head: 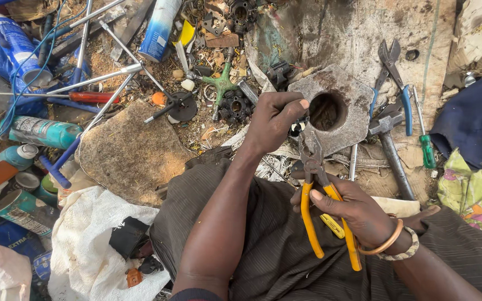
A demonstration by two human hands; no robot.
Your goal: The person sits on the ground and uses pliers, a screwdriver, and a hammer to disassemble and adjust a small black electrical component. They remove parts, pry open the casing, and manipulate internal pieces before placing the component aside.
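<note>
the step in hand looked like gripping a small part with the yellow-handled pliers (322, 214), near the middle of the scene just above the person's lap. the right hand (352, 209) was closed round both yellow handles, fingers curled over them and thumb on top, squeezing them toward each other, wrist bent inward with two bangles (390, 245) showing. the left hand (274, 120) reached farther out, arm stretched across the dark striped cloth (269, 245) of the lap, its fingers pinched together on something small and dark at the pliers' nose; what that piece was could not be told, as the fingers hid it. the pliers' tips stood just beside the near edge of a flat grey metal plate with a round hole (330, 111), lying on the ground beyond the hands. by my judgement the next move called for a steady squeeze from the right hand while the left kept the small piece from slipping or turning. to the right lay a hammer (389, 145), blue-handled snips (395, 78) and a green-handled screwdriver (425, 139); to the left, spray cans (43, 131) and chrome rods (101, 78) among scrap.
</note>
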